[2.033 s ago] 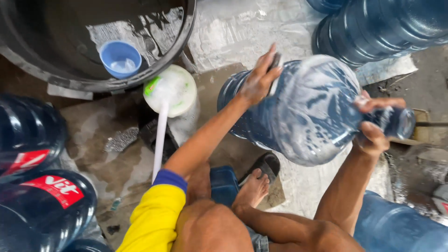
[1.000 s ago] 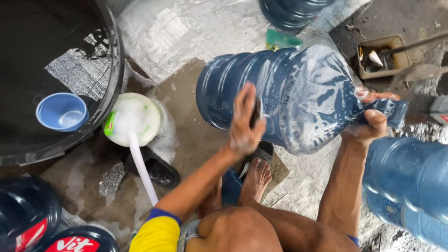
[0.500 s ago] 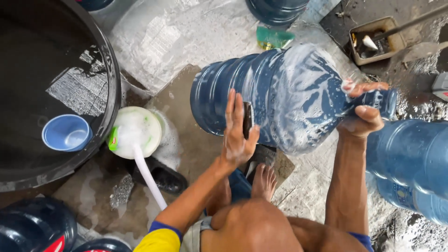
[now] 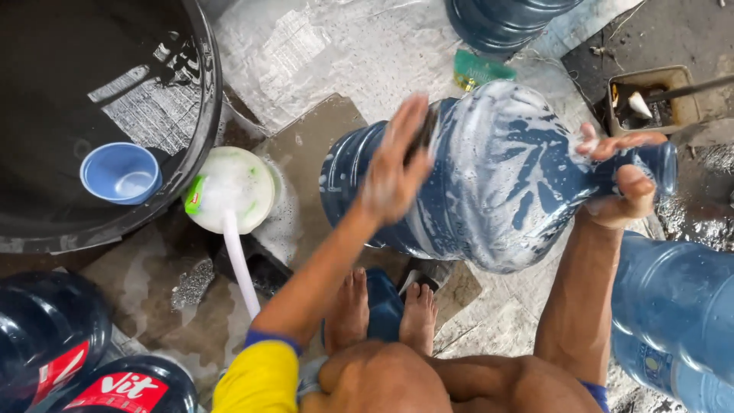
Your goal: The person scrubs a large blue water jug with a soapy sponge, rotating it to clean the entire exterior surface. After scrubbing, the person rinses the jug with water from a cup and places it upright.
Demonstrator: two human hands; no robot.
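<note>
Currently the jug (image 4: 489,176) lies on its side above the floor (image 4: 329,61), just ahead of the person's bare feet (image 4: 386,313). The left hand (image 4: 394,164), open and blurred, lies flat against the jug's side with a dark scrubber partly hidden under the fingers. The right hand (image 4: 623,183) is closed around the neck. Suds cover most of the visible shoulder and mid-body; the base end shows less foam. By that evidence, soaping is judged well advanced, with the base end and rinsing outstanding. Room is tight: a blue jug (image 4: 673,306) lies near the right forearm, another jug (image 4: 505,23) stands beyond, and a soap bowl (image 4: 233,187) sits left beside the black tub (image 4: 206,115). Open floor remains ahead-left.
</note>
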